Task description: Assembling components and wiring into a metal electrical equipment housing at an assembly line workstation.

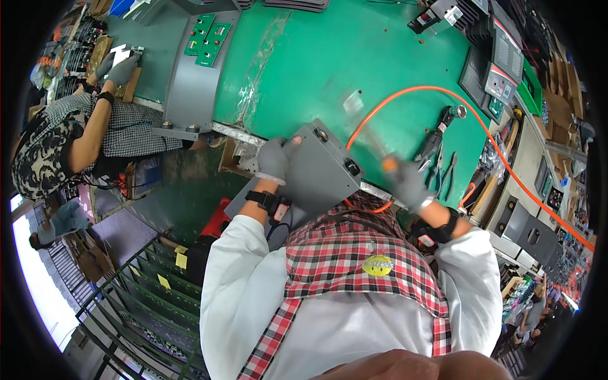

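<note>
A dark grey bent metal panel rests tilted at the bench's front edge, close to my body. Two round black fittings sit along its right side. My left hand, gloved in grey with a bare thumb tip, grips the panel's upper left edge. To the right of the panel, my right hand is curled and smeared by motion. Something orange shows at its fingers, and a faint blurred streak runs up from there; what it holds cannot be made out.
An orange hose arcs over the green bench. A power tool and pliers lie at right. Another grey panel carries green circuit boards. A co-worker works at left, beside a black rack.
</note>
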Available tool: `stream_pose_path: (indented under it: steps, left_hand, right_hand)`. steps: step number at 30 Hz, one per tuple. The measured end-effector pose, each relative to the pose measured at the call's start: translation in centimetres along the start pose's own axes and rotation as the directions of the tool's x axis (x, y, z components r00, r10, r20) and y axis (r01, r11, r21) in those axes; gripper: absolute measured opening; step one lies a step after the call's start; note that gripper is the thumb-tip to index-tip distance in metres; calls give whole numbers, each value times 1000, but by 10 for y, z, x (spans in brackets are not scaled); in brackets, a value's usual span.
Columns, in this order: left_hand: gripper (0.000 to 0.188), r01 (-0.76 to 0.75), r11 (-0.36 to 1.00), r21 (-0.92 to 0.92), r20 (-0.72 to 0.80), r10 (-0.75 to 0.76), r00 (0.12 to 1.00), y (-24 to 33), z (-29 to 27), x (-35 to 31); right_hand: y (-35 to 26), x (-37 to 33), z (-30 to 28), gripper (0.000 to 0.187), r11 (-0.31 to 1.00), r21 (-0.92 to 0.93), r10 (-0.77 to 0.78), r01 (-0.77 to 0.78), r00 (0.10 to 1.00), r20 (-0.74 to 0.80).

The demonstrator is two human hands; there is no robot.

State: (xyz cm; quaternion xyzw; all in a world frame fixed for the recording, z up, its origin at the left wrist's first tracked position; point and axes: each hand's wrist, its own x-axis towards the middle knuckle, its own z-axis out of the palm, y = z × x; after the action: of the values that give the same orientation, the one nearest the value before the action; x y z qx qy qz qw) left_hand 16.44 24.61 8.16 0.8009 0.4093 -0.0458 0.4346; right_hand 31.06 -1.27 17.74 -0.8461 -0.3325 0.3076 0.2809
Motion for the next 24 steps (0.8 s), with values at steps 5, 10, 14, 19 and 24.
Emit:
stream_pose_path:
  steps: [5, 10, 14, 19, 24]
  left_hand:
    - [60, 38, 998, 40, 32, -39, 999, 9, -5, 3]
    - [60, -43, 996, 78, -45, 46, 998, 3, 0, 0]
    - [61, -122, 985, 120, -96, 134, 986, 0, -1, 12]
    - [62, -100, 990, 104, -98, 110, 989, -1, -1, 1]
    - [63, -115, 983, 146, -126, 134, 983, -2, -51, -48]
  right_hand:
    - [6, -1, -5, 32, 990, -140, -12, -9, 988, -151]
    - [7, 0, 8, 28, 999, -49, 5, -4, 1000, 29]
    - [6, 4, 11, 26, 1000, 1, -2, 2, 992, -126]
    - [15, 8, -27, 25, 978, 130, -97, 165, 903, -418]
    - [24, 22, -32, 25, 977, 212, 70, -5, 951, -301]
